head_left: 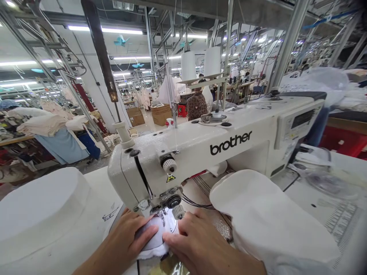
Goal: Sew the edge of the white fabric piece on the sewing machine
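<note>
A white Brother sewing machine (218, 147) fills the middle of the head view. Under its needle and presser foot (163, 217) lies a small white fabric piece (156, 238). My left hand (130, 235) lies flat on the left side of that fabric, fingers pointing right toward the needle. From the right, my right hand (195, 240) presses on the fabric, fingertips close to the presser foot. Both hands hold the piece down on the machine bed; neither grips it.
A stack of white cut pieces (266, 217) rests to the right of my hands. Another white stack (43, 210) sits at left. Thread cones (188, 65) stand behind the machine. A seated person (197, 105) works farther back among boxes and garment piles.
</note>
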Available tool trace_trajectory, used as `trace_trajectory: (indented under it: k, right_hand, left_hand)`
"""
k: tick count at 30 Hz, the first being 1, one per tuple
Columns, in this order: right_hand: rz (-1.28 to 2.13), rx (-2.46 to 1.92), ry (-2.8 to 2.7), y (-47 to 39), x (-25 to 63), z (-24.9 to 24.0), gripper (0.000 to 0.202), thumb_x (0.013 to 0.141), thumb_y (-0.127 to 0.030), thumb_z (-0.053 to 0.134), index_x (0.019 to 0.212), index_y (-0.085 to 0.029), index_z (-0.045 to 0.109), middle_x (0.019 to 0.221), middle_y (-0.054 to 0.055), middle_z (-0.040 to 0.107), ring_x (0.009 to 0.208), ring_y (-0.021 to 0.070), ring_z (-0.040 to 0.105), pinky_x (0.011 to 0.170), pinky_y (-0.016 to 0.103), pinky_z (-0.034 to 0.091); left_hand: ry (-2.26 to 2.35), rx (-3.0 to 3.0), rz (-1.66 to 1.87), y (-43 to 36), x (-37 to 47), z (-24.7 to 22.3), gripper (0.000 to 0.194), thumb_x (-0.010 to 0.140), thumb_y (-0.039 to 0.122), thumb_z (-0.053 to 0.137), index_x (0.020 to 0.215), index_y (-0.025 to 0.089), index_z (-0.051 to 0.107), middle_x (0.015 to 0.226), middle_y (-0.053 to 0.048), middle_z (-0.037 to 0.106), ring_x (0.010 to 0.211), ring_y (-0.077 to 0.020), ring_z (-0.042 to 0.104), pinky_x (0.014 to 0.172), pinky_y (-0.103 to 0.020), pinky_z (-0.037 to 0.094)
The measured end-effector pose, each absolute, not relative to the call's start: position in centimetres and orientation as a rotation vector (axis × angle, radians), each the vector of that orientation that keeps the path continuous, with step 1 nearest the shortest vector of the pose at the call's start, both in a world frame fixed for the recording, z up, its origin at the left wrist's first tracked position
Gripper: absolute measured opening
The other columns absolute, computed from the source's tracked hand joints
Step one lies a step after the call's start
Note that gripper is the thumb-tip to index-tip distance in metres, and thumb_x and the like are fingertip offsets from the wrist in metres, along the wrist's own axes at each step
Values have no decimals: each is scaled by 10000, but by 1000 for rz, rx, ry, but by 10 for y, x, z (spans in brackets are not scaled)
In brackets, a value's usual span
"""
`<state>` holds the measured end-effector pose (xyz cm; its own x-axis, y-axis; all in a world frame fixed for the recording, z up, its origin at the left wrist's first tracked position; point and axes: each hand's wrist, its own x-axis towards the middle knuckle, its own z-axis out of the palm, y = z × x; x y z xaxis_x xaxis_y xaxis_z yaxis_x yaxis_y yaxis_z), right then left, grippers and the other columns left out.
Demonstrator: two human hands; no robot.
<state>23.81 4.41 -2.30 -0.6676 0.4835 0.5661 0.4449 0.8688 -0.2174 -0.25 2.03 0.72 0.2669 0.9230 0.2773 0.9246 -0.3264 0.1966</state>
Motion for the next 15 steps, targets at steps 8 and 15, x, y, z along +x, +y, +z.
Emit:
trace_trajectory:
  k: [8, 15]
  right_hand:
    - [-92, -611, -2372, 50, 235, -31, 81, 928, -223, 566, 997, -264, 575, 705, -35, 550, 648, 160, 450, 659, 328, 277]
    - [-109, -555, -2273, 54, 231, -33, 66, 882, -233, 619, 916, -257, 568, 664, -46, 527, 623, 163, 435, 630, 332, 246]
  left_hand:
    - [-1842, -2580, -680, 15, -5, 2, 228, 964, 479, 542, 1073, 411, 730, 877, 60, 772, 791, -139, 722, 725, -243, 561]
    - [-1520, -2698, -598, 15, -9, 9, 214, 933, 387, 626, 1122, 422, 719, 945, 56, 782, 869, -131, 741, 735, -180, 594]
